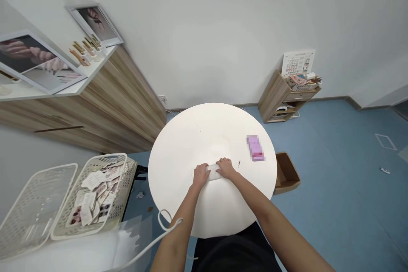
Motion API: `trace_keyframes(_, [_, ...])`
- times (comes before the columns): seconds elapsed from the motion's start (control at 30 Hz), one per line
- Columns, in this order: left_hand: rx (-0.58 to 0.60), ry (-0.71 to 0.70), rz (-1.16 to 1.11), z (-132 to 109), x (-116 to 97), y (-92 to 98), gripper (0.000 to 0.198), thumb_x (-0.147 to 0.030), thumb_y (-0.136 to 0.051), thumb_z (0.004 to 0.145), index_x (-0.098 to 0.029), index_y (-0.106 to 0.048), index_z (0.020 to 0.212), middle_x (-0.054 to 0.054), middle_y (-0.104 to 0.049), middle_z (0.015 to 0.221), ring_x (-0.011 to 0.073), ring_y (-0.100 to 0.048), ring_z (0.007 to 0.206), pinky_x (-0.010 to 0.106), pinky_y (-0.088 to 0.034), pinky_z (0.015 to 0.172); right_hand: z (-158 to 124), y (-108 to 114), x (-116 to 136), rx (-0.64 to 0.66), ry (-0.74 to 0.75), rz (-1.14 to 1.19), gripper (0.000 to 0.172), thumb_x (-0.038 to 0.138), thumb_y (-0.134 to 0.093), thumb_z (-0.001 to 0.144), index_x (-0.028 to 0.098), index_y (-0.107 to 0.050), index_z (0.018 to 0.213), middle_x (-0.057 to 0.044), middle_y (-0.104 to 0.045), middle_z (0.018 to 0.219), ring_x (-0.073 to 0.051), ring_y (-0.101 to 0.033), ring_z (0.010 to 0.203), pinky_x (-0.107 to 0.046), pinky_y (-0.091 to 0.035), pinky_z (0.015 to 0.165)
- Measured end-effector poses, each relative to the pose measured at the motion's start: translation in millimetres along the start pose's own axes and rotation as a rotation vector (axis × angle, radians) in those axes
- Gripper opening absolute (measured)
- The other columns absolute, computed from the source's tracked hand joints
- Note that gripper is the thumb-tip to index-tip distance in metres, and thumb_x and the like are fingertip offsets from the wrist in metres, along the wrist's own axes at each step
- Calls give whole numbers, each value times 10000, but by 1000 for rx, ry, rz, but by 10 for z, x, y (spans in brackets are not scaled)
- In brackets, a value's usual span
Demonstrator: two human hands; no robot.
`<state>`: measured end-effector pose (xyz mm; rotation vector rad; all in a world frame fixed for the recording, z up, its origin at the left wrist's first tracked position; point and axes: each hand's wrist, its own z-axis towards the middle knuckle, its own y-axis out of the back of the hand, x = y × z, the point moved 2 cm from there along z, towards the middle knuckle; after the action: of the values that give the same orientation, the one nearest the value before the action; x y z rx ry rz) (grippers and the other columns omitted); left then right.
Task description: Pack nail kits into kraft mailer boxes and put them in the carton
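Note:
Both my hands rest on the round white table (pixel 191 144), close together near its middle. Between them lies a small white flat packet (pixel 213 173). My left hand (pixel 200 176) holds its left end with curled fingers. At the packet's right end, my right hand (pixel 225 168) grips it the same way. A pink, blurred-out rectangle (pixel 255 148) lies on the table to the right of my right hand, apart from it.
Two white plastic baskets stand at the lower left, one (pixel 105 191) holding several packets, the other (pixel 32 212) bare. A cardboard box (pixel 286 172) sits on the blue floor right of the table. A small wooden shelf (pixel 280 97) stands by the far wall, a long wooden counter (pixel 105 102) at left.

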<state>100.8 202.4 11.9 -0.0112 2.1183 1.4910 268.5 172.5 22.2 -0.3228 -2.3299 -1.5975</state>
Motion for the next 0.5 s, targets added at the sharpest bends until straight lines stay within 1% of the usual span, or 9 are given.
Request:
trace_keyframes(0.07, [-18, -2, 23, -32, -23, 1, 221, -253, -531, 892, -236, -600, 1101, 60, -644, 1093, 249, -549, 1053, 383, -420, 908, -15, -22, -2, -32, -1, -7, 344, 331, -583, 885, 211, -575, 1206, -105, -571, 1217, -260, -436, 1195, -442, -274, 1051])
trace_keyframes(0.13, [-77, -15, 71, -77, -55, 14, 228, -254, -522, 894, -222, -597, 1107, 85, -624, 1148, 265, -536, 1101, 436, -392, 981, -51, -47, -2, -86, -14, -16, 370, 338, -582, 883, 221, -557, 1232, -110, -551, 1258, -265, -417, 1225, -478, -226, 1093])
trace_keyframes(0.2, [-166, -45, 122, -139, -93, 25, 275, -243, -498, 899, -219, -580, 1160, 111, -584, 1257, 287, -493, 1200, 518, -299, 1080, -106, -79, -14, -150, -45, -17, 405, 359, -569, 889, 230, -527, 1271, -119, -522, 1314, -280, -386, 1271, -518, -175, 1120])
trace_keyframes(0.27, [-232, -111, 146, -223, -133, 9, 359, -225, -468, 902, -229, -536, 1255, 117, -509, 1390, 298, -407, 1320, 573, -180, 1144, -178, -121, -50, -223, -100, -2, 472, 395, -557, 893, 222, -479, 1325, -136, -488, 1370, -302, -350, 1314, -532, -168, 1125])
trace_keyframes(0.33, [-236, -205, 131, -331, -166, -50, 447, -204, -440, 901, -241, -477, 1345, 102, -422, 1490, 290, -317, 1404, 587, -108, 1170, -267, -179, -117, -292, -201, 40, 548, 431, -554, 886, 195, -433, 1366, -159, -472, 1387, -322, -362, 1311, -511, -236, 1100])
trace_keyframes(0.4, [-200, -288, 114, -454, -186, -145, 517, -188, -419, 896, -243, -417, 1411, 94, -352, 1543, 282, -259, 1443, 593, -74, 1178, -368, -256, -204, -343, -338, 96, 596, 450, -560, 871, 162, -415, 1372, -187, -486, 1356, -341, -417, 1261, -484, -335, 1029])
trace_keyframes(0.5, [-163, -336, 137, -623, -201, -310, 597, -176, -408, 887, -249, -331, 1475, 91, -282, 1577, 282, -211, 1464, 604, -65, 1176, -514, -384, -317, -384, -515, 158, 570, 459, -537, 866, 132, -444, 1324, -230, -523, 1269, -370, -492, 1168, -472, -421, 901])
